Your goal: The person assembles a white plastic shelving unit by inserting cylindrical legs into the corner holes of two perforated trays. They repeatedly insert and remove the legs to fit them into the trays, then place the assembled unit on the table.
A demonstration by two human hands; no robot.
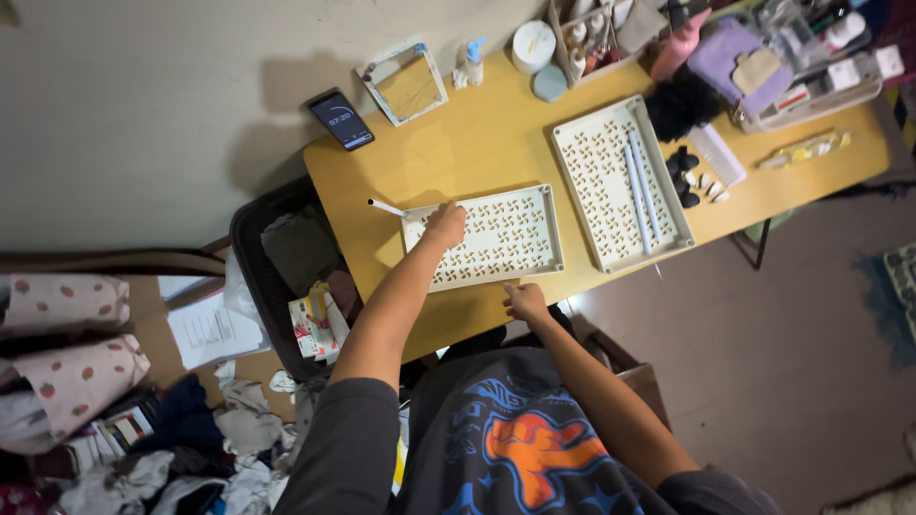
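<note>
Head view, taken from above, is filled by a yellow table on which two pale perforated trays are laid. The nearer tray lies flat in front of the person, and nothing can be made out inside it apart from its pattern of small cut-outs. The left hand is placed on the upper left part of this tray, with the fingers curled downward; whether anything is pinched under them cannot be told. The right hand is set against the tray's near edge, fingers bent and touching the rim, with nothing seen gripped in it. A white stick lies on the table just beside the tray's left corner, apart from the left hand. The second tray is laid at an angle further right, and two pale blue rods are held in it side by side along its length. Beside that tray, a few small black and white pieces and a white comb are scattered on the table. A phone is propped at the table's far left corner, near a small framed mirror. At the far edge a basket crowded with small items is seen. Left of the table a dark bin is stuffed with cloth and packets.
</note>
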